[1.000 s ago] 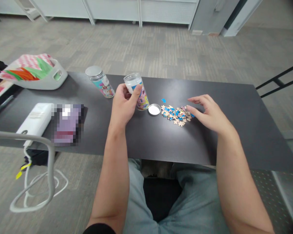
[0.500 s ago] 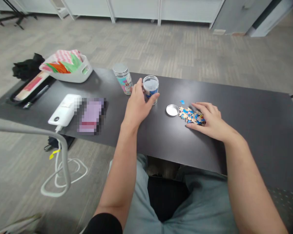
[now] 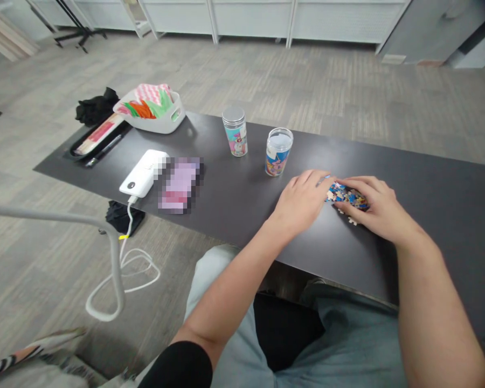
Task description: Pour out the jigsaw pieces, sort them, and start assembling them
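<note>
A small heap of blue, yellow and tan jigsaw puzzle pieces (image 3: 343, 195) lies between my two hands over the dark table. My right hand (image 3: 382, 207) curves round the heap's right side, with pieces between its thumb and fingers. On the left side, my left hand (image 3: 303, 200) reaches against the heap, its fingers stretched out close together; its thumb is hidden. A thin bluish-silver sliver (image 3: 323, 180) shows at its fingertips, too little to name. A few loose pieces (image 3: 353, 221) lie below my right thumb. The round silver lid is out of sight.
A lidless clear jar (image 3: 278, 153) with a blue label stands left of my hands, near a silver-lidded jar (image 3: 235, 132). Further left are a purple phone (image 3: 180, 183), a white power bank (image 3: 144, 173) with a cable, a black tray (image 3: 99, 145) and a white basket (image 3: 161, 124).
My left hand has let go of the blue-labelled jar and moved right to the puzzle pieces. My right hand has closed in on them. The view has turned left.
</note>
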`<action>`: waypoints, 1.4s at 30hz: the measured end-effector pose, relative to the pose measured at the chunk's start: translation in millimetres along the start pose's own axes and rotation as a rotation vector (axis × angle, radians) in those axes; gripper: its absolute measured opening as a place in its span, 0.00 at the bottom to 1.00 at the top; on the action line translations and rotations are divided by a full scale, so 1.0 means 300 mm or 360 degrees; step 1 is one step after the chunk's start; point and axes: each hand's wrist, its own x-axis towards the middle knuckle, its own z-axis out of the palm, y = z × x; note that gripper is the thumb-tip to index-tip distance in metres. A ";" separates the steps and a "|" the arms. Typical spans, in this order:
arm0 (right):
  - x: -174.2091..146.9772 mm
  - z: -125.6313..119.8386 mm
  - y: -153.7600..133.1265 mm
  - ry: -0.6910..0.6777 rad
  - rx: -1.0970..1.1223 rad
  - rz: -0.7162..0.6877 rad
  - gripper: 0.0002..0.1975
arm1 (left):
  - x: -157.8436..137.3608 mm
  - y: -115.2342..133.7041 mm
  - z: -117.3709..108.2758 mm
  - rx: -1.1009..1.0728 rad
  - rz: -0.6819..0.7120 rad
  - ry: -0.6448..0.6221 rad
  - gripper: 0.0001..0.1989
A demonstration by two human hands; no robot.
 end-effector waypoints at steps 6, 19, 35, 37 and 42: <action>-0.008 -0.036 -0.023 0.0075 -0.0070 0.0220 0.26 | 0.023 -0.051 -0.061 0.0073 -0.0240 -0.0155 0.22; -0.067 -0.170 0.034 0.0144 -0.0068 0.0510 0.25 | 0.017 -0.163 -0.046 0.0278 -0.0552 0.0199 0.09; -0.021 -0.131 0.008 0.0054 0.0204 0.0342 0.11 | 0.047 0.000 -0.036 0.0098 -0.0398 0.0255 0.14; -0.024 -0.129 0.016 0.0122 0.0160 0.0371 0.10 | 0.069 0.036 -0.013 -0.0011 -0.0304 0.0050 0.14; -0.057 -0.138 0.044 0.0324 0.0107 0.0461 0.10 | 0.114 0.034 0.032 -0.0097 -0.0299 -0.0036 0.05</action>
